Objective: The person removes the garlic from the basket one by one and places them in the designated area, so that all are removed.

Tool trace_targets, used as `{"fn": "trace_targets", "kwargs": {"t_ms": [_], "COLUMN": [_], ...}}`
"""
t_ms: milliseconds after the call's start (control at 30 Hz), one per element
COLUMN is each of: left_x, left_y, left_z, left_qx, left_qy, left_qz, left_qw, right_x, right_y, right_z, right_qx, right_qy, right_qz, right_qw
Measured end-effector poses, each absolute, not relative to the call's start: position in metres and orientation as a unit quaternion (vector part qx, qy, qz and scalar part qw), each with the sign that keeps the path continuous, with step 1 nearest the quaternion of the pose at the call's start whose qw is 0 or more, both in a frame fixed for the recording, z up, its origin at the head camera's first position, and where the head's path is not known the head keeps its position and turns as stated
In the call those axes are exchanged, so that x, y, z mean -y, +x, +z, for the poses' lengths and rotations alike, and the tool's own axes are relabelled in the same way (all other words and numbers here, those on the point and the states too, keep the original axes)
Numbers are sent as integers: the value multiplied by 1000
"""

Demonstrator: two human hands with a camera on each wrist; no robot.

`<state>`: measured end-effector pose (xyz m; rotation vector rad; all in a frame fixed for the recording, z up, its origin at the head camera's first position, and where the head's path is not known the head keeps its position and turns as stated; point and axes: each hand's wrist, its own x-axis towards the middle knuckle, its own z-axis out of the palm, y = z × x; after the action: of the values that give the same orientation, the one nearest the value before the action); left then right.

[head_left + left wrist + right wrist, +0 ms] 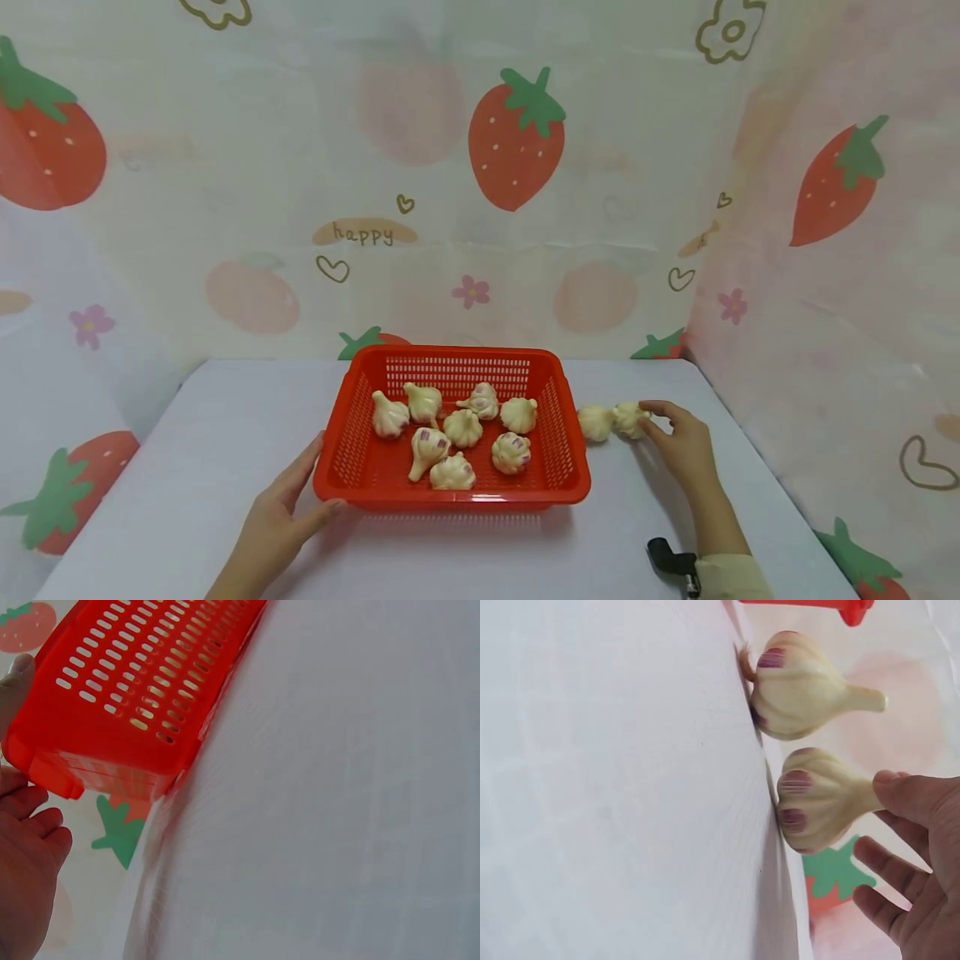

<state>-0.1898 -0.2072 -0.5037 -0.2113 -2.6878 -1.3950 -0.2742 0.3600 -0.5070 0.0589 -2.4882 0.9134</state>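
Observation:
Several garlic bulbs (462, 428) lie spread out in a red plastic basket (450, 499) with slotted walls. At its near left corner my left hand (279, 508) grips the rim. In the left wrist view the thumb (22, 666) lies against the basket's rim, with the fingers below it. Right of the basket, two garlic bulbs stand side by side on the table. My right hand (684, 446) pinches the stem of the outer garlic bulb (814, 801) between thumb and fingers. That bulb's base is down at the tabletop. The other garlic bulb (596, 423) stands between it and the basket.
The table (420, 558) has a white cover. Behind it hangs a pale backdrop (465, 250) printed with strawberries, which continues along both sides. A small black device (670, 557) sits at my right wrist by the sleeve (731, 577).

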Motion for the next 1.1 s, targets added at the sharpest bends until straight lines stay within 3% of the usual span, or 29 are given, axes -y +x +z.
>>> {"fn": "trace_targets", "kwargs": {"t_ms": [633, 1100], "left_x": [207, 209], "left_y": [-190, -190], "left_z": [-498, -504], "left_qx": [882, 887], "left_qy": [-67, -80], "left_qz": [-464, -451], "left_qw": [37, 56], "right_x": [-360, -355], "right_y": [-276, -269], "right_z": [-506, -479], "right_qx": [911, 896], "right_qy": [35, 14], "right_qz": [343, 349], "right_qw": [227, 275]}}
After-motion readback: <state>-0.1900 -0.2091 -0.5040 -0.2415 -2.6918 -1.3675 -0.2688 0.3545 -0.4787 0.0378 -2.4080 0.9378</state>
